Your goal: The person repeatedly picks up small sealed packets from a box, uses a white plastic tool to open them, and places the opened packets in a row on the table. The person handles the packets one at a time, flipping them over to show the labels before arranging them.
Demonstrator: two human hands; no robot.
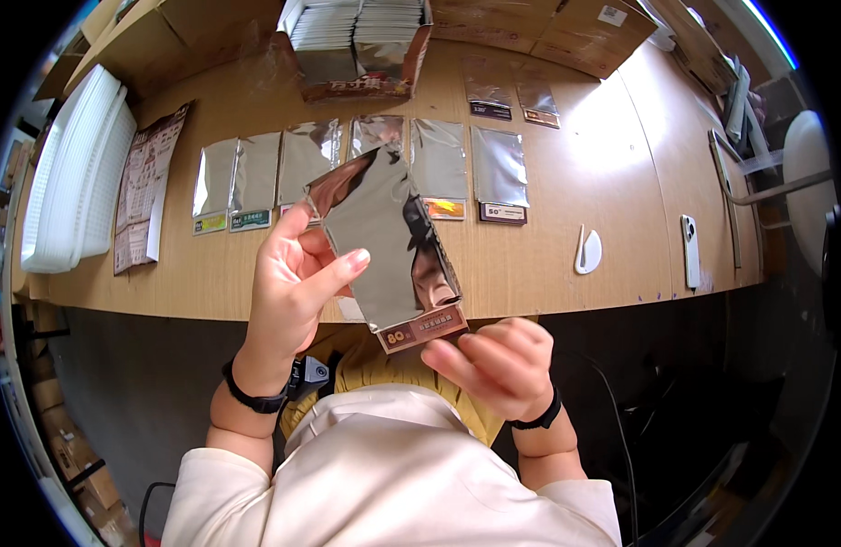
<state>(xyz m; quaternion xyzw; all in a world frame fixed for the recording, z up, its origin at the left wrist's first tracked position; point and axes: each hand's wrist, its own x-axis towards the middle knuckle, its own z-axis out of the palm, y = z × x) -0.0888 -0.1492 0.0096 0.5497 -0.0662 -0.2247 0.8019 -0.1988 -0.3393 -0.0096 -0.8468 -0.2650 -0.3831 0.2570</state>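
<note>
Main risk, as judged: the silver pouch [370, 246] could be dropped, since it is gripped only along its left side by the left hand [293, 283], and the foil may be slippery. It is held in the air, tilted, around the middle of the near edge of the worktop [530, 273]. The label strip [424, 330] reaches past that edge in view, so a slipped pouch might be lost below instead of being caught on the surface. Creases could be added if the side is squeezed hard. The laid-out packets [499, 169] could be nudged out of line if the top end were swung low; clearance can't be judged.

Left hand is closed on the pouch, thumb laid on the face, fingers mostly hidden behind. Right hand [503, 365] is half-curled by the label strip's right corner; whether anything is pinched can't be told.

Look: roughly rectangular, flattish, mirror-like silver, marked by dark and brownish reflections, wrinkled along the right side. Label strip is reddish-brown, pale-printed. Contents not shown.
</note>
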